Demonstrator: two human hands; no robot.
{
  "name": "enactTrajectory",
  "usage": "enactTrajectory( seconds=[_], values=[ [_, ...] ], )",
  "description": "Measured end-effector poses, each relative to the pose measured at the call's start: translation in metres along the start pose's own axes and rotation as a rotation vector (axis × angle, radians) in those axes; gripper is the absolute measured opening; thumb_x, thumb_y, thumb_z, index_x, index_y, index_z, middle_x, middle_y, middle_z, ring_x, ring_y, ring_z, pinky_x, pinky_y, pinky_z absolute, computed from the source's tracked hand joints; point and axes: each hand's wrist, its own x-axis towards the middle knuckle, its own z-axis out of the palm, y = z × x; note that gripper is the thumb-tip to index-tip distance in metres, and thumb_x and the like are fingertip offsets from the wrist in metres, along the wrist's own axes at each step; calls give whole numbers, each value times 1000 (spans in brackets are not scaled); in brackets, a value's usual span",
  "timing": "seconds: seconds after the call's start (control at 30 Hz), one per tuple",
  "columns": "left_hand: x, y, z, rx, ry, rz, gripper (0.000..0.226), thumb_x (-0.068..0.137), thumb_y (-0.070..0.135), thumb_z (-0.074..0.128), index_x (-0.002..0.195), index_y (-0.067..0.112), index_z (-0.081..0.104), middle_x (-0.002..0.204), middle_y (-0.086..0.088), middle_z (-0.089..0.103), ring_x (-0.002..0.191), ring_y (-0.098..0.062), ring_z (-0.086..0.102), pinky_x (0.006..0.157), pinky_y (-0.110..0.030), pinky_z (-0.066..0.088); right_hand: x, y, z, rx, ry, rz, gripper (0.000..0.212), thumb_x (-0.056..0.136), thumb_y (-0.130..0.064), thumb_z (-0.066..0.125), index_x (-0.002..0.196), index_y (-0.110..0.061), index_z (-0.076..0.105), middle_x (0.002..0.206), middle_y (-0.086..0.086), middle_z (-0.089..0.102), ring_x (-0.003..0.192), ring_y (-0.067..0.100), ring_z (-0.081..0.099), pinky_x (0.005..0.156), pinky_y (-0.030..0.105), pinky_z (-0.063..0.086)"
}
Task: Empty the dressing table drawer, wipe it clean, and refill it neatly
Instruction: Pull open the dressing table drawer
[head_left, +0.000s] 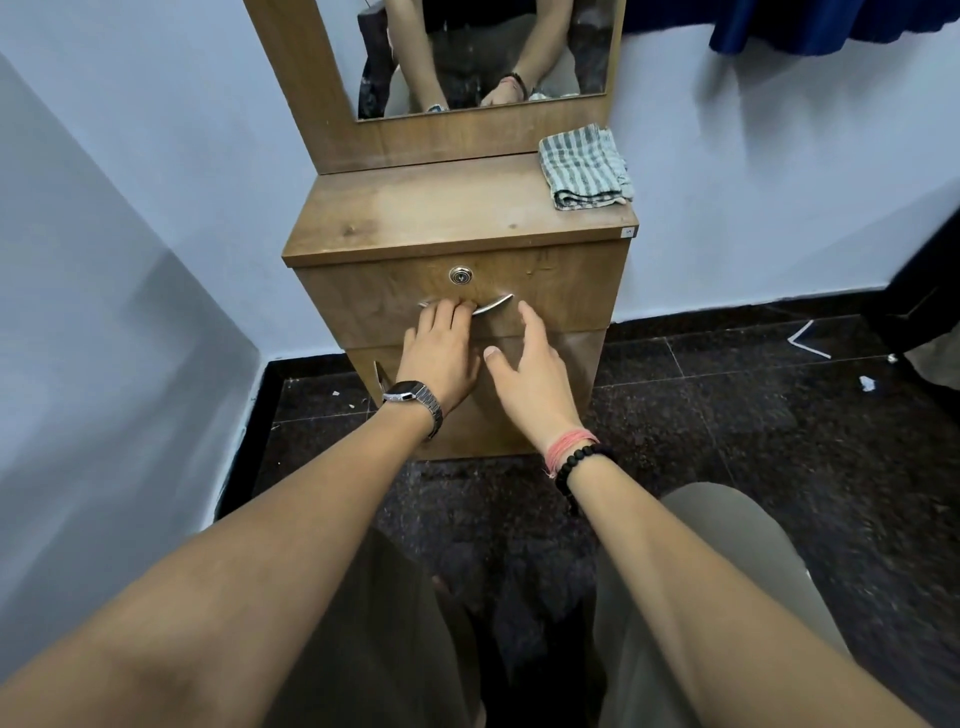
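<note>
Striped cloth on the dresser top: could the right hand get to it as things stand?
Probably yes. The right hand is open and holds nothing, and the striped cloth lies uncovered at the top's right rear corner, with nothing between them.

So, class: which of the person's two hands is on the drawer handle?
The left hand, the one with the wristwatch, curls over the metal handle; the right hand hovers open beside it.

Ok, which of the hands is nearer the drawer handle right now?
Left. The left hand has its fingers curled on the drawer handle, covering its left part. The right hand is open, fingertips just below the handle's right end, apparently not touching it.
</note>
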Motion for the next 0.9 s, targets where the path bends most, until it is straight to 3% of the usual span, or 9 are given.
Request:
enactTrajectory(
  seconds=[0.1, 0.27, 0.37, 0.53, 0.73, 0.9],
  values=[
    [-8, 2, 1, -13, 12, 7, 57, 85, 26, 55, 137, 11, 38, 135, -9, 43, 126, -30, 35, 90, -47, 42, -4, -2, -3, -19, 0, -28, 67, 94, -34, 52, 151, -30, 17, 144, 11, 44, 129, 26, 44, 96, 30, 37],
    [-34, 7, -2, 46, 22, 37, 57, 84, 27, 55, 136, 9, 39, 130, -9, 45, 121, -31, 39, 85, -45, 43, -16, -12, -10, -127, 74, -198, 66, 94, -26, 51, 152, -25, 18, 157, 0, 28, 142, 17, 27, 113, 39, 30],
    [-51, 9, -8, 95, 5, 67, 59, 84, 27, 54, 137, 9, 38, 130, -9, 45, 123, -31, 39, 87, -43, 42, -27, -18, -10, -239, 103, -331, 65, 94, -25, 49, 152, -26, 19, 160, -7, 18, 145, 11, 17, 116, 43, 25],
    [-76, 9, -21, 159, -27, 146, 57, 84, 29, 51, 137, 11, 38, 133, -6, 44, 122, -29, 39, 89, -39, 38, -45, -23, -8, -431, 113, -441, 60, 94, -25, 45, 150, -27, 23, 161, -7, 12, 147, 7, 8, 116, 38, 14],
    [-104, 10, -33, 214, -72, 203, 58, 86, 31, 48, 138, 10, 36, 130, -7, 45, 122, -29, 40, 95, -40, 34, -58, -30, -8, -618, 122, -509, 60, 95, -27, 44, 151, -24, 24, 161, -5, 12, 148, 9, 7, 115, 40, 9],
    [-125, 11, -47, 241, -109, 259, 63, 87, 34, 46, 142, 7, 32, 130, -7, 45, 118, -28, 42, 98, -38, 31, -65, -31, -9, -733, 134, -522, 55, 96, -31, 42, 149, -21, 30, 158, -3, 26, 146, 13, 19, 113, 43, 10]
  ],
)
